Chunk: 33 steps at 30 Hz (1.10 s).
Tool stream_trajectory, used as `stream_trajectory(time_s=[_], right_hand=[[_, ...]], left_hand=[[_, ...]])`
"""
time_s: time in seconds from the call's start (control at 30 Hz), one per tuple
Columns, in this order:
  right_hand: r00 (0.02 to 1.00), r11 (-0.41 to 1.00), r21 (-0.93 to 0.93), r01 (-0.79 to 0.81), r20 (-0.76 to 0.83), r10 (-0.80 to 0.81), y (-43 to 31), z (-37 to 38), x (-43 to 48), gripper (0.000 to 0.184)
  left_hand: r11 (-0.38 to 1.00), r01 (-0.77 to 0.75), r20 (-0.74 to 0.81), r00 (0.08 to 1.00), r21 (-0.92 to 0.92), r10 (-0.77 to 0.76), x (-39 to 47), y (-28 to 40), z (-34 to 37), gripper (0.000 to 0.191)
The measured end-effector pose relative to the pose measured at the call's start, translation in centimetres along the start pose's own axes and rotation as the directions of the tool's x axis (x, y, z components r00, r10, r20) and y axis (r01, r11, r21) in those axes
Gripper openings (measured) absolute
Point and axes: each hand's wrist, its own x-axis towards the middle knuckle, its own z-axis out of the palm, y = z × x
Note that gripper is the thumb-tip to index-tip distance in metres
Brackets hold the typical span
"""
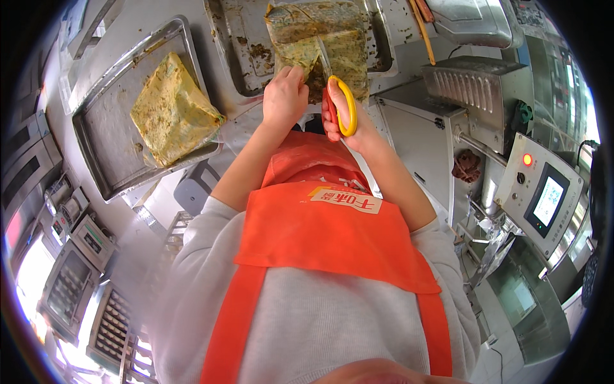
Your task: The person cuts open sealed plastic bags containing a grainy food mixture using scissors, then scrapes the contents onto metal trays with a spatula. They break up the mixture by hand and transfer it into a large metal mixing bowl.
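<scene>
A large plastic bag [338, 53] of brownish filling lies on a metal tray [230, 62] at the top centre. My left hand [286, 97], its fingers closed, pinches the near edge of that bag. In my right hand [348, 113] are scissors [354, 117] with yellow and red handles, their blades at the bag beside a dark gap where filling shows. A second bag [172, 113], yellowish and smeared, rests on another metal tray [103, 144] at the left.
Long wooden sticks [422, 31] lie at the upper right near a metal container [472, 21]. A steel machine [479, 91] and a control panel with a lit screen [547, 199] stand on the right. A grey plastic stool [195, 187] is below the left tray.
</scene>
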Motion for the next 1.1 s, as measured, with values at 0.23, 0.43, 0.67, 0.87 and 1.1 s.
stream_trajectory(time_s=[0.23,0.43,0.67,0.87,1.1], right_hand=[[1.000,0.998,0.063,0.007,-0.005,-0.007,-0.7,0.7,0.8,0.063],[0.999,0.998,-0.056,-0.016,-0.047,0.013,-0.2,0.5,0.8,0.061],[0.993,0.994,0.006,0.112,-0.035,-0.112,-0.3,0.8,1.7,0.057],[0.975,0.979,-0.091,0.184,-0.106,-0.193,-0.5,1.2,2.2,0.056],[0.980,0.981,-0.105,0.162,-0.096,-0.172,-1.7,1.1,2.4,0.052]], left_hand=[[0.952,0.177,-0.101,0.973,-0.248,-0.207,1.6,-2.0,1.7,0.011],[0.653,0.255,0.009,0.935,-0.713,-0.354,2.0,-2.5,1.5,0.022],[0.409,0.270,0.138,0.936,-0.872,-0.324,1.3,-3.1,0.8,0.029],[0.315,0.298,0.179,0.918,-0.901,-0.354,1.1,-3.6,0.1,0.028],[0.608,0.401,0.114,0.884,-0.685,-0.454,1.0,-2.8,-0.5,0.024]])
